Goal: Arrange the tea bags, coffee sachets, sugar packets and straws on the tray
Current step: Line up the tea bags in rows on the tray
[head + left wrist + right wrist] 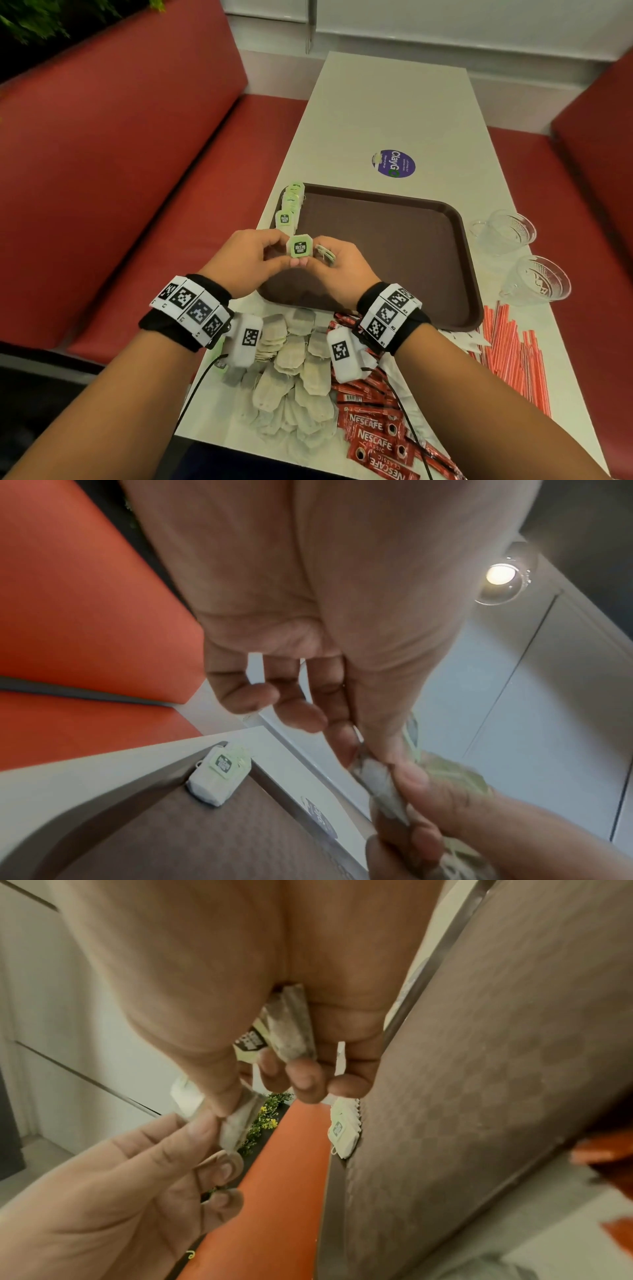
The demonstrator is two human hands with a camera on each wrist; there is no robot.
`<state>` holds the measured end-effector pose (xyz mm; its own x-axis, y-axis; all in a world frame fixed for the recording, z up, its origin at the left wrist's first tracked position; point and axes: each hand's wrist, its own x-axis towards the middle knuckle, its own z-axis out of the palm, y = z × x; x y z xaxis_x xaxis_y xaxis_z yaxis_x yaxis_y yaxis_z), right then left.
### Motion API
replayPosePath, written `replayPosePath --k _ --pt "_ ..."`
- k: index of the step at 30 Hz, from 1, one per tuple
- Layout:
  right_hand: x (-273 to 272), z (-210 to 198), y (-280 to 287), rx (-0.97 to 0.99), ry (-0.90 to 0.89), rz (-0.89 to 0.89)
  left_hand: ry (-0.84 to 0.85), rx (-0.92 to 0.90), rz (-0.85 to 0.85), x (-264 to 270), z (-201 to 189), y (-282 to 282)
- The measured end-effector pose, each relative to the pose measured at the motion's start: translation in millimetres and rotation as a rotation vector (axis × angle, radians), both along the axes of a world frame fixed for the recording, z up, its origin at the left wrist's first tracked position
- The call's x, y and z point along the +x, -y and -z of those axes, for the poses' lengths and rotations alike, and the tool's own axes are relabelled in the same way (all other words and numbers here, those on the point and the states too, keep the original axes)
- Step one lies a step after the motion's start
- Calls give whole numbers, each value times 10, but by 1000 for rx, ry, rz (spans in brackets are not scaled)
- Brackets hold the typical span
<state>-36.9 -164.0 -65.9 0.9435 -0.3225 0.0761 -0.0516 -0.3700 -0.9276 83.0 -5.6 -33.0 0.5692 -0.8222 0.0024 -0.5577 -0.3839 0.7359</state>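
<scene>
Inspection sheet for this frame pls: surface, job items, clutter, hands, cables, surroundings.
Surface: white table with a purple sticker.
Job's things: brown tray holds a row of tea bags along its left edge; loose tea bags, coffee sachets and straws lie on the table beside it.
Clutter: two glass cups right of the tray.
Grippers: left hand and right hand pinch one green-tagged tea bag between them; the right also holds spare bags.
Cables: black wire hangs from the left wrist, another from the right.
Surroundings: red benches both sides.
</scene>
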Motion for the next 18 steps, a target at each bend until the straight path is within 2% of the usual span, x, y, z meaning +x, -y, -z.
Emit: replayPosePath --k 4,7,9,12,18 --pt "59 81 71 -13 -76 46 63 43 -121 221 108 103" --pt "64 147 111 165 -129 77 98 126 -301 526 214 211" --pt "64 147 144 242 -148 102 62 207 -376 704 304 296" --pt "79 127 168 329 -160 109 37 324 -417 838 437 452" --pt "128 101 192 358 -161 82 137 401 -445 919 543 673"
